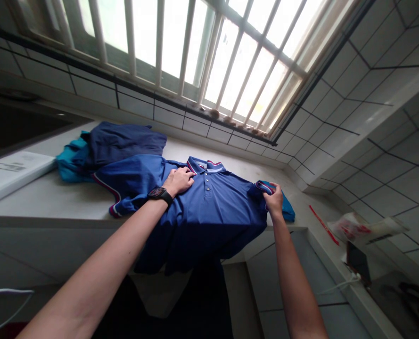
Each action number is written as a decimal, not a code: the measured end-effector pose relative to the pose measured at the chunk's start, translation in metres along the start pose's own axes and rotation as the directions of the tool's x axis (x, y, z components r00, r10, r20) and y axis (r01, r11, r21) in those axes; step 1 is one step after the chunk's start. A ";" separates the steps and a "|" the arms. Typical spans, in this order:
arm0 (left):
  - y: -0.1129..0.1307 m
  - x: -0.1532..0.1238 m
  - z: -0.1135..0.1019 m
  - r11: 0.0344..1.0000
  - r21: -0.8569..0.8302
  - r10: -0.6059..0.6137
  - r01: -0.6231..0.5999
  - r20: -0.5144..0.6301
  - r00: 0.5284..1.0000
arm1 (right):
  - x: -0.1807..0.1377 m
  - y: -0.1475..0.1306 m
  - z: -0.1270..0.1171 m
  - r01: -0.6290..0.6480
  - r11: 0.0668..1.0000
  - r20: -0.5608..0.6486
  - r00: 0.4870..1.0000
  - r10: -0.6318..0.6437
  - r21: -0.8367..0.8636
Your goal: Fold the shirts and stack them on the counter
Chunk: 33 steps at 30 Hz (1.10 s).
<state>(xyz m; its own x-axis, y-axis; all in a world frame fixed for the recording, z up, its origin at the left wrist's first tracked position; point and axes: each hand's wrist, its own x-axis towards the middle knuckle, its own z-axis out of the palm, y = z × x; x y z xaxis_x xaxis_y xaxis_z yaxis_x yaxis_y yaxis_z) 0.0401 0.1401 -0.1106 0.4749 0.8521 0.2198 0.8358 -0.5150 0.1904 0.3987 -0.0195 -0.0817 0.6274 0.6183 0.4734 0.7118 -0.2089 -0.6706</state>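
A blue polo shirt (209,207) lies front up over the counter, its lower part hanging past the front edge. Its striped collar (207,165) points toward the window, and small buttons run below it. Beside the collar, on the shoulder, my left hand (180,181) presses with curled fingers gathering the fabric; its fingertips are partly hidden. My right hand (273,200) grips the striped cuff of the sleeve on the right, bunched and raised slightly. The other sleeve (124,190) spreads out on the left. A teal folded cloth (287,209) shows behind my right hand.
Dark blue garments (124,141) and a teal garment (73,157) are heaped at the back left, near a white box (16,172). On the right ledge are a red strip (323,223), a plastic bag (354,227) and a phone (358,263) with a cable. A barred window is ahead.
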 end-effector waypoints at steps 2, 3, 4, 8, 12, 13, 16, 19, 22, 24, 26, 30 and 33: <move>0.000 0.001 0.001 1.000 -0.002 0.000 0.000 0.001 1.000 | -0.003 -0.004 0.001 -0.013 0.999 0.081 0.997 0.015 -0.029; 0.000 0.001 0.001 1.000 -0.003 0.001 -0.001 0.001 1.000 | -0.005 -0.005 0.002 -0.014 0.999 0.119 0.993 0.020 -0.049; 0.000 0.001 0.001 1.000 -0.004 0.000 0.000 -0.001 1.000 | -0.007 -0.006 0.002 -0.005 0.997 0.148 0.989 0.015 -0.071; 0.000 0.001 0.001 1.000 -0.002 0.003 -0.003 -0.001 1.000 | -0.009 -0.008 0.000 0.098 0.978 0.207 0.976 -0.059 -0.182; 0.000 0.000 0.001 1.000 -0.005 0.005 -0.005 -0.001 1.000 | -0.008 -0.011 -0.008 0.208 0.938 0.241 0.960 -0.141 -0.277; 0.000 0.000 0.001 1.000 -0.006 0.005 -0.005 -0.003 1.000 | -0.008 -0.013 -0.011 0.249 0.922 0.265 0.949 -0.171 -0.297; 0.000 0.000 0.002 1.000 -0.008 0.004 -0.004 -0.011 1.000 | -0.012 -0.019 -0.017 0.369 0.847 0.361 0.904 -0.231 -0.384; 0.000 0.000 0.003 1.000 -0.008 0.002 -0.002 -0.023 1.000 | -0.018 -0.024 -0.022 0.422 0.762 0.408 0.884 -0.227 -0.492; 0.000 0.001 0.004 1.000 -0.003 0.000 0.000 -0.027 1.000 | -0.021 -0.026 -0.023 0.420 0.743 0.411 0.887 -0.213 -0.522; 0.000 0.000 0.004 1.000 -0.001 -0.002 0.001 -0.027 1.000 | -0.021 -0.026 -0.023 0.384 0.797 0.382 0.900 -0.209 -0.467; 0.000 0.000 0.003 1.000 -0.001 0.000 0.000 -0.024 1.000 | -0.019 -0.025 -0.023 0.326 0.870 0.344 0.918 -0.198 -0.370; 0.000 -0.001 0.001 1.000 -0.004 0.005 -0.005 -0.021 1.000 | -0.016 -0.025 -0.025 0.211 0.941 0.273 0.952 -0.138 -0.263; 0.000 -0.001 0.000 1.000 -0.009 0.006 -0.006 -0.018 1.000 | -0.017 -0.027 -0.027 0.218 0.952 0.252 0.954 -0.162 -0.214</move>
<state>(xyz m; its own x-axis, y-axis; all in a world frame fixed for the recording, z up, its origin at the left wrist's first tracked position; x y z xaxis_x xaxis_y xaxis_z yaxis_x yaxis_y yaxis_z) 0.0399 0.1387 -0.1110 0.4747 0.8473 0.2383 0.8304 -0.5208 0.1977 0.3773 -0.0449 -0.0562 0.4041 0.8145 0.4164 0.8821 -0.2264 -0.4132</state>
